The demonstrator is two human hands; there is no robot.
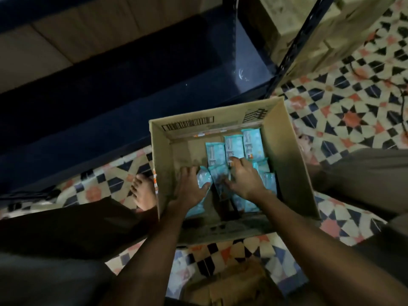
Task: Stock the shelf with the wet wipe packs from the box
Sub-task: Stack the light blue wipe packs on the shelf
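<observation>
An open cardboard box (284, 155) stands on the patterned floor, with several light blue wet wipe packs (234, 149) inside, most along its right half. Both my hands are down in the box. My left hand (189, 186) closes around a pack (202, 179) at the box's middle. My right hand (245, 177) lies over a group of packs (218, 175) beside it, fingers curled on them. The dark blue shelf (110, 89) runs across the upper left, just behind the box; its surface is dim and bare where I see it.
A bare foot (143, 191) rests left of the box, and dark trouser legs frame both sides. Cardboard cartons (309, 29) stand at top right behind a black shelf post (293, 47). Another brown carton (231, 286) lies at the bottom. Tiled floor (353, 107) spreads to the right.
</observation>
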